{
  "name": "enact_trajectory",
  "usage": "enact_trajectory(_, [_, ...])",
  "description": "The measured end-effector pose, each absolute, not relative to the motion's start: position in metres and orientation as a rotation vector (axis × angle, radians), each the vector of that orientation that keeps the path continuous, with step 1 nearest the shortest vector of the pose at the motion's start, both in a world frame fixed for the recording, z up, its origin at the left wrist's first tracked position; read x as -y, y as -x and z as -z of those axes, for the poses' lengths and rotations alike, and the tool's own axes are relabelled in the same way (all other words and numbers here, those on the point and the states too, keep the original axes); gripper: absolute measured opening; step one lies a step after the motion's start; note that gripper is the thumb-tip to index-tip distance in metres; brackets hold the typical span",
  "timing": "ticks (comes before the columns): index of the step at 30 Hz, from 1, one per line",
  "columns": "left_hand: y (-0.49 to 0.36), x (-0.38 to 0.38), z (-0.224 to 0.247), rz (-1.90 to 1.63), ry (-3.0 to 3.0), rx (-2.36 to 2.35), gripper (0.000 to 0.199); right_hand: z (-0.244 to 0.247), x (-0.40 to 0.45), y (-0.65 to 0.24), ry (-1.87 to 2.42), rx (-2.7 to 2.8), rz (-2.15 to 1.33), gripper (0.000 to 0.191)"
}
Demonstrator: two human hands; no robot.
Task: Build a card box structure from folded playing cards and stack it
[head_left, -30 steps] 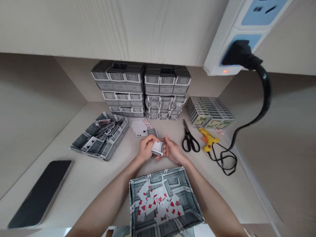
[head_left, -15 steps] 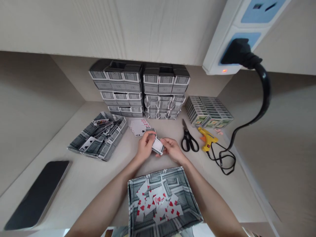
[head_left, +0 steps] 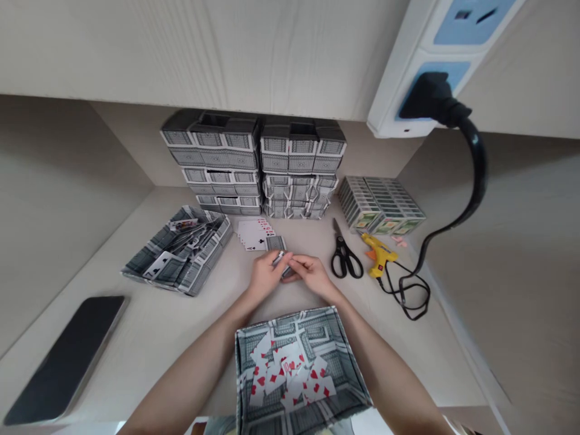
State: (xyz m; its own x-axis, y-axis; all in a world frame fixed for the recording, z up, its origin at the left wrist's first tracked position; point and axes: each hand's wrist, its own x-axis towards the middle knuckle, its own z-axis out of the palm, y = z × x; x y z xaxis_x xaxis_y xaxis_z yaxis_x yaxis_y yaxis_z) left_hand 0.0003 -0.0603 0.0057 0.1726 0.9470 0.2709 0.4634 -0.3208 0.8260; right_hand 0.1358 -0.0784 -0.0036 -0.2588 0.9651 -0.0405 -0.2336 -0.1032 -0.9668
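Note:
Fingers of my left hand (head_left: 265,277) and my right hand (head_left: 312,273) meet around a small folded playing card (head_left: 287,272), mostly covered by the fingers. Both hands are closed on it, just above the desk. Just beyond them lies a face-down playing card (head_left: 274,243), beside a fanned row of face-up playing cards (head_left: 254,229). Between my forearms, nearer my body, sits an open box made of folded cards (head_left: 304,324). Inside it are cut card pieces (head_left: 290,374) with red hearts and diamonds.
Black scissors (head_left: 346,260) and a yellow glue gun (head_left: 379,254) lie to the right. A card-built tray (head_left: 206,263) holds loose cards at left, near a black phone (head_left: 67,356). Stacked card boxes (head_left: 212,151) and card packs (head_left: 380,205) stand behind. A power strip (head_left: 408,90) hangs above.
The folded card's pale face was visible between my hands; my fingers have now closed together over it. The face-down card beyond them shows more. The power strip's red light looks dark now.

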Motion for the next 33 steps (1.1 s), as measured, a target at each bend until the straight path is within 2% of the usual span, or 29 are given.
enact_trajectory(9, [-0.001,0.061,-0.005,-1.139,-1.792,-1.329,0.036,-0.005,0.081,-0.135,0.994,1.149,-1.562,0.028])
enact_trajectory(15, [-0.002,0.057,-0.003,-1.155,-1.596,-1.343,0.049,-0.01,0.083,-0.136,1.016,1.143,-1.569,0.025])
enact_trajectory(22, [0.002,0.044,-0.004,-1.133,-1.083,-0.99,0.062,-0.008,0.079,-0.139,0.985,1.023,-1.458,0.022])
enact_trajectory(24, [0.002,0.044,-0.004,-1.164,-1.018,-0.929,0.057,-0.007,0.078,-0.14,0.927,0.897,-1.47,0.021])
enact_trajectory(27, [0.0,0.047,-0.003,-1.213,-1.172,-0.958,0.038,-0.007,0.076,-0.143,0.856,0.779,-1.496,0.022])
enact_trajectory(30, [-0.001,0.05,-0.003,-1.21,-1.363,-1.041,0.024,-0.005,0.077,-0.143,0.88,0.847,-1.504,0.025])
enact_trajectory(33, [0.001,0.048,-0.003,-1.2,-1.429,-1.116,0.021,-0.002,0.079,-0.141,1.021,1.021,-1.437,0.029])
